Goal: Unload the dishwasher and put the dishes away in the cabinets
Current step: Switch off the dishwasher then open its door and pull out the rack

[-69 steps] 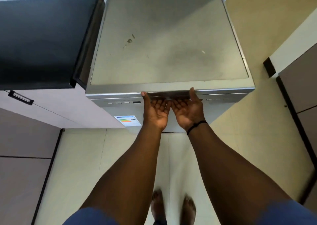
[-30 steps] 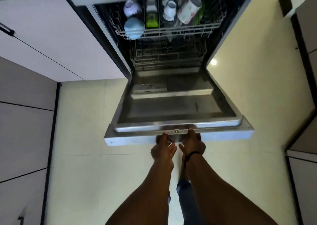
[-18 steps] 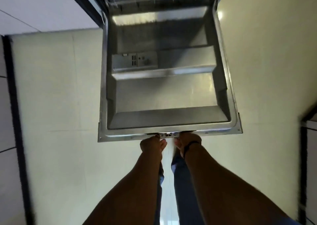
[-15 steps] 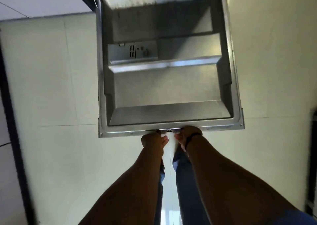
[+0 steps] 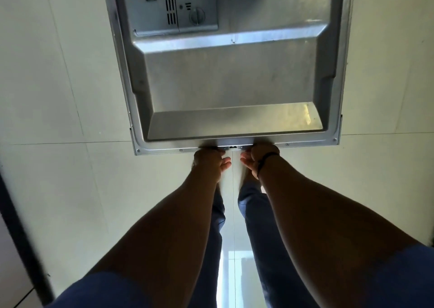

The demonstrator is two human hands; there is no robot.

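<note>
The dishwasher door point(image 5: 230, 82) lies folded down flat, its steel inner side facing up, with the grey detergent dispenser point(image 5: 173, 14) near its top. My left hand point(image 5: 210, 163) and my right hand point(image 5: 257, 158) sit side by side at the door's front edge, fingers curled under the lip on either side of the latch point(image 5: 233, 147). A black band circles my right wrist. The racks and dishes are out of view above the frame.
Pale floor tiles point(image 5: 70, 96) spread on both sides of the door. A dark cabinet edge point(image 5: 21, 237) runs along the lower left. My legs in blue trousers point(image 5: 258, 213) stand just behind the door's front edge.
The door has swung from shut down to flat, both hands staying on its front edge. My view has tilted down, so the racks with cups have left the frame.
</note>
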